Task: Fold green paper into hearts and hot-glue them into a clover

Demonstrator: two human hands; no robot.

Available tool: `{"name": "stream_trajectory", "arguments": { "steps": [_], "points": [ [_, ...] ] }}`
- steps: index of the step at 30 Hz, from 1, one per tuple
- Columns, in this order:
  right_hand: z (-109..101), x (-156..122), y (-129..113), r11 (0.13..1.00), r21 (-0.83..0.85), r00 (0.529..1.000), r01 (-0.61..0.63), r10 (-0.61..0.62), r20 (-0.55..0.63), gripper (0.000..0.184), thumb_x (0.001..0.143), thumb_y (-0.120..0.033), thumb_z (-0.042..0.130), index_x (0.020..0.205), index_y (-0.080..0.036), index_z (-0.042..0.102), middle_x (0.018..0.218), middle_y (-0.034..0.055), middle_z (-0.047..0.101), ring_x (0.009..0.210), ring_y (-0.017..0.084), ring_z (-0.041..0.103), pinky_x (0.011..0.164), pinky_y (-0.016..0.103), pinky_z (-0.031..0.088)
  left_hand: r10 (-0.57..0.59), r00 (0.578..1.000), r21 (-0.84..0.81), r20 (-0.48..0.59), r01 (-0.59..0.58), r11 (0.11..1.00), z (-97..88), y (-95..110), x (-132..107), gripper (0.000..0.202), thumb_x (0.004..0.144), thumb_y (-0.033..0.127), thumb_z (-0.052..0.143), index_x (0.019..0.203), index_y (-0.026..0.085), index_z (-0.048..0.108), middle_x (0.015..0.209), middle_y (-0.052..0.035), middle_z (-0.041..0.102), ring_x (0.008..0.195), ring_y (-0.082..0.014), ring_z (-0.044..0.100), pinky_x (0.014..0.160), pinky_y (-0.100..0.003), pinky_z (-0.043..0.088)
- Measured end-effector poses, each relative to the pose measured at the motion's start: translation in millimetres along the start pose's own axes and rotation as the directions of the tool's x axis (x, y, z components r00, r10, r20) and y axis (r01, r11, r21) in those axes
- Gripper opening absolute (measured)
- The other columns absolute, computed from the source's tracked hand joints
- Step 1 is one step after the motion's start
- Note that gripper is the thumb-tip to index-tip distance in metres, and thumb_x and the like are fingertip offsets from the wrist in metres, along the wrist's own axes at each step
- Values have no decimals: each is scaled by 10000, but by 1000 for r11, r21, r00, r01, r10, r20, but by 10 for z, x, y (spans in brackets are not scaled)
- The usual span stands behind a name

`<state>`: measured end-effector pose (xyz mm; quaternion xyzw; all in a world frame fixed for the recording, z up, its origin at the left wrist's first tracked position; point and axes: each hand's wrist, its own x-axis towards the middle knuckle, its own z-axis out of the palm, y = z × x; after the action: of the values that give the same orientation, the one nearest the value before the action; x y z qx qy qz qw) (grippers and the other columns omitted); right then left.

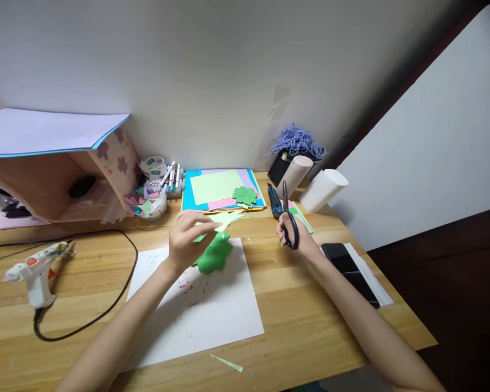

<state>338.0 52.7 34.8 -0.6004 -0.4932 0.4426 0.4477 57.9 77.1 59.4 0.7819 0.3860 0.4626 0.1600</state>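
My left hand [190,239] pinches a piece of pale green paper [227,219] over the white sheet. Just below it, partly covered by my fingers, is a green paper flower [214,255]. My right hand [291,231] grips black-handled scissors [286,196], their blades pointing up and away from me. Another green paper flower [245,196] rests on the stack of coloured paper [191,197] at the back. The white sheet [224,316] beneath my left hand bears red marks.
A glue gun [38,277] with a black cord lies at the left, near an open box [114,174]. Behind are markers [173,177] and a tub of scraps [153,207]. A utility knife [274,201], white cylinders [324,189] and a phone [349,272] are on the right.
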Motion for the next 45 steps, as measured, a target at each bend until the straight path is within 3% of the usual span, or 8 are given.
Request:
{"name": "stream_trajectory", "arguments": {
  "steps": [9,17,22,28,34,38,42,45],
  "points": [
    [614,-285,-86,886,457,995,-82,46,89,434,564,-411,758,671,-205,390,436,-100,461,332,84,470,381,213,435,-58,799,24,599,55,998,209,-22,-228,136,780,332,578,811,296,705,915,-41,700,926,-235,637,898,-431,443],
    [570,-234,3,870,493,990,-8,76,-119,440,510,-304,792,685,-194,404,532,-102,469,379,62,494,410,195,443,245,897,205,367,-335,919,230,63,-135,716,701,282,679,1333,351,351,1386,-63,384,1270,-280,347,1095,-509,99],
    [503,-208,86,883,470,985,-13,92,-145,439,504,-305,796,695,-189,418,535,-94,496,383,68,500,417,199,445,-187,967,-48,175,198,979,168,51,2,979,649,483,674,1412,214,122,1456,-175,189,1307,-328,257,1034,-514,246],
    [597,-235,133,903,421,995,-82,101,-23,457,503,-373,789,697,-194,415,511,-87,503,377,87,508,412,210,440,-526,589,-222,614,768,601,231,-4,38,494,664,493,641,1006,137,630,1022,-101,660,915,-253,608,737,-309,480],
    [357,-229,227,989,-146,992,-7,-12,-127,303,697,-466,617,732,-196,486,621,12,620,472,152,576,425,234,399,-732,542,-269,412,840,471,-159,-313,-71,508,562,478,720,908,112,650,863,-85,694,699,-198,628,543,-243,454],
    [123,-183,303,637,-770,953,-45,-205,-225,224,793,-403,494,718,-200,553,672,75,651,616,218,624,462,259,373,-802,500,-355,326,851,387,-645,-510,-330,455,549,437,746,881,140,653,801,-56,701,617,-168,621,521,-230,451],
    [65,-166,369,394,-915,950,-87,-244,-196,205,764,-369,548,764,-170,597,741,119,653,654,242,629,475,279,390,-823,445,-366,354,875,315,-824,-534,-630,454,547,429,753,883,141,652,787,-75,706,639,-208,645,563,-272,490],
    [155,-181,342,311,-945,913,-103,-347,-213,196,783,-318,537,791,-135,605,776,168,628,709,272,613,526,322,425,-804,490,-458,337,831,315,-790,-537,-761,468,520,400,776,888,143,646,827,-88,709,710,-229,658,628,-288,511]
  ]
}}
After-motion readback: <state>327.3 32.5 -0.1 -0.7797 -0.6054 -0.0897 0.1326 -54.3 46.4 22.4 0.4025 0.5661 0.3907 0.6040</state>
